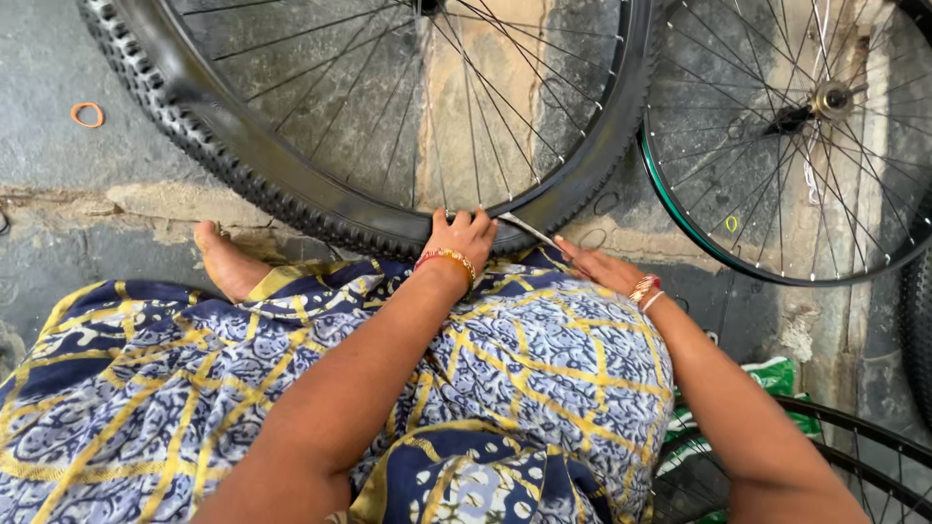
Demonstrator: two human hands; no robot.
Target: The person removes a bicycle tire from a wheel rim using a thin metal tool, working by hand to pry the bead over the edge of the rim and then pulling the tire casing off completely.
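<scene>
Two hands at a bike wheel, tyre being worked at the rim.

Nearest: blue-yellow patterned cloth (291, 388) over the lap. Left hand (464, 236) presses on the tyre (291, 199), fingers curled over its edge. Right hand (604, 267) grips a thin metal lever (529, 230) poking at the rim. Wheel stands on the floor (58, 58) just ahead, w/ a 2nd wheel (777, 136) right. Tyre looks stiff, knobbly, grippy; best held at the bead.

orange rubber ring (86, 114) on floor | bare spoked rim (680, 209) right | green bag (782, 376)
</scene>
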